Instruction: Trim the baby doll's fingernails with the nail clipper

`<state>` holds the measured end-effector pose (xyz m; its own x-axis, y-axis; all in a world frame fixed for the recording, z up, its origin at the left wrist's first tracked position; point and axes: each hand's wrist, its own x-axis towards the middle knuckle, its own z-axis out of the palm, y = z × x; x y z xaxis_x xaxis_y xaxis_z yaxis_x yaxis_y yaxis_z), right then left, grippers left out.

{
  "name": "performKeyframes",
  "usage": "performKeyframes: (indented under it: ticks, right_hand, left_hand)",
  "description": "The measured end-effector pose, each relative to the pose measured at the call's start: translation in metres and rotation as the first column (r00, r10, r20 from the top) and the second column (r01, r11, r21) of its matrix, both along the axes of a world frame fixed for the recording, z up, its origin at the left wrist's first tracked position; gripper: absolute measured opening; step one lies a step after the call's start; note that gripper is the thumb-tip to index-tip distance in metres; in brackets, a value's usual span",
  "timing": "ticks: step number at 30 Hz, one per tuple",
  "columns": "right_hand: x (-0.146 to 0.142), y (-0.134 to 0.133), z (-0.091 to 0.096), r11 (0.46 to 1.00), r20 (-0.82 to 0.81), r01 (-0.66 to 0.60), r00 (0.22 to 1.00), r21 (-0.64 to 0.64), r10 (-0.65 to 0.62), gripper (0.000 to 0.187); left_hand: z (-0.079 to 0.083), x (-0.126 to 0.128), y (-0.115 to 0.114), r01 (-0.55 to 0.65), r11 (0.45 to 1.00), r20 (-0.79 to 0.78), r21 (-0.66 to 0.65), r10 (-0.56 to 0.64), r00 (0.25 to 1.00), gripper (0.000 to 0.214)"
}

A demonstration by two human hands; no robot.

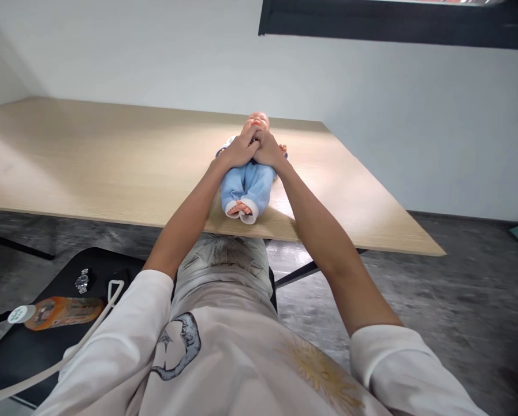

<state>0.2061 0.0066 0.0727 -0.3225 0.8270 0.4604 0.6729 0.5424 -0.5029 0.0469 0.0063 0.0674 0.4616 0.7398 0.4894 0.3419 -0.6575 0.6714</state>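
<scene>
A baby doll [246, 185] in light-blue trousers with white cuffs lies on its back, feet toward me and head at the far end. My left hand [242, 149] and my right hand [267, 148] meet over its upper chest, just below the chin, with curled fingers and the thumbs close together. Both are closed against the doll there and cover most of its top. Whether they pinch the clothing between the fingers is hidden. The doll's small hands show at either side of mine, and its bare toes peek out of the cuffs.
The doll lies near the front edge of a light wooden table [111, 167], against a pale wall [155, 52]. At my left, a black chair [7, 364] carries an orange drink bottle [70, 312] and a metal wristwatch [82, 281]. A white strap [46, 372] crosses beside it.
</scene>
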Motion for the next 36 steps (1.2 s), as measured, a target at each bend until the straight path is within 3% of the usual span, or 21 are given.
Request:
performKeyframes:
  ticks: [7, 18, 36]
  right_hand:
    - [0.006, 0.014, -0.007, 1.0, 0.018, -0.001, 1.0, 0.027, 0.001, 0.018]
    - [0.008, 0.008, -0.005, 0.999, 0.014, -0.017, 1.0, 0.042, 0.017, 0.011]
    - [0.008, 0.016, -0.011, 0.997, 0.009, -0.02, 1.0, 0.072, 0.019, 0.018]
  left_hand:
    - [0.0, 0.003, 0.0, 0.014, 1.0, 0.015, -0.02, -0.013, 1.0, 0.043]
    - [-0.002, 0.007, 0.0, -0.002, 1.0, -0.019, 0.02, 0.002, 1.0, 0.042]
    - [-0.002, 0.005, 0.001, -0.029, 0.999, -0.041, 0.03, 0.03, 0.999, 0.037]
